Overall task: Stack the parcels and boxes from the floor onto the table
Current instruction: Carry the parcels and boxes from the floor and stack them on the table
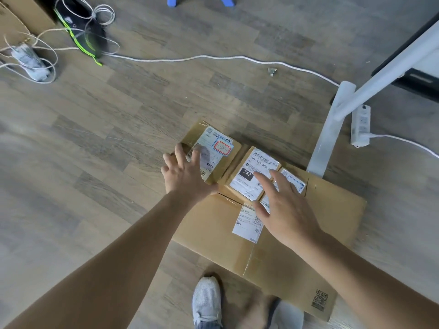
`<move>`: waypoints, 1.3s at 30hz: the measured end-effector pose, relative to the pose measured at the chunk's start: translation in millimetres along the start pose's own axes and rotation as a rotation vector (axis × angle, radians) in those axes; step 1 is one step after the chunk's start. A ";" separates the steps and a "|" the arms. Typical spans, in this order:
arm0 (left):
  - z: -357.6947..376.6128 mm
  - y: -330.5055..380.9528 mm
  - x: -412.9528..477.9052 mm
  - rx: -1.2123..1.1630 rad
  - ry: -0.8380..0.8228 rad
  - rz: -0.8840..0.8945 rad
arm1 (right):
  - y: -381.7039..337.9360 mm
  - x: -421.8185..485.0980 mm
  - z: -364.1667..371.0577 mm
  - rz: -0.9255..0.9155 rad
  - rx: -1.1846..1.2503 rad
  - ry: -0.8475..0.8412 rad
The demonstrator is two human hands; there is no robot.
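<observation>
A large flat cardboard box point(308, 236) lies on the wooden floor in front of my feet. Beyond it lie smaller brown parcels with white labels: one at the left point(223, 160) with a red-and-blue sticker, one in the middle point(251, 181) marked 247, and a small one point(293, 181) at the right. My left hand point(186, 174) hovers with spread fingers over the left parcel's near corner. My right hand point(282, 205) reaches open over the middle and right parcels. Neither hand grips anything. The table top is out of view.
A white table leg and foot point(330, 131) stand just right of the parcels, with a white power strip point(360, 125) and its cable beside them. A white cord point(190, 59) crosses the floor behind. Shoes point(83, 32) and tangled cables lie at the far left. My grey shoe point(206, 302) is at the bottom.
</observation>
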State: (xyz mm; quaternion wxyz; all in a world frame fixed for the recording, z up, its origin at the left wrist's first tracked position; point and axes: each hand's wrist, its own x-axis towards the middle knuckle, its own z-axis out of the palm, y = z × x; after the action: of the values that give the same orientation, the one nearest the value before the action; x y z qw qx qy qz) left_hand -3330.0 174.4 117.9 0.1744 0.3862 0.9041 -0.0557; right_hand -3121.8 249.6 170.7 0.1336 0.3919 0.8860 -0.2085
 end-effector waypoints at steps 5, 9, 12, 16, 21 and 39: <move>-64.2 -1.2 -40.2 -0.288 0.088 -0.027 | -48.1 5.9 -49.9 0.104 0.619 -0.046; -122.7 9.5 -86.0 -0.462 0.140 0.002 | -77.7 11.8 -106.9 0.329 1.075 -0.071; -180.4 13.6 -123.4 -0.563 0.095 -0.017 | -89.7 -3.5 -155.4 0.375 1.227 -0.116; -263.1 14.2 -167.3 -0.694 -0.054 0.047 | -105.2 -53.3 -237.1 0.374 1.202 -0.040; -351.9 20.9 -210.0 -0.756 -0.128 0.195 | -93.0 -131.0 -332.0 0.379 1.203 0.099; -515.9 244.5 -342.7 -0.765 -0.181 0.757 | 72.5 -414.9 -506.8 0.398 1.197 0.575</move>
State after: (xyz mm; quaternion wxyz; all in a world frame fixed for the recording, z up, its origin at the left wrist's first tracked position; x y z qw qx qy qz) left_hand -3075.4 233.2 730.3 0.3875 0.5873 0.6389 0.3110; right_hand -2832.0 268.8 762.2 -0.3100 0.5930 0.5301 -0.5208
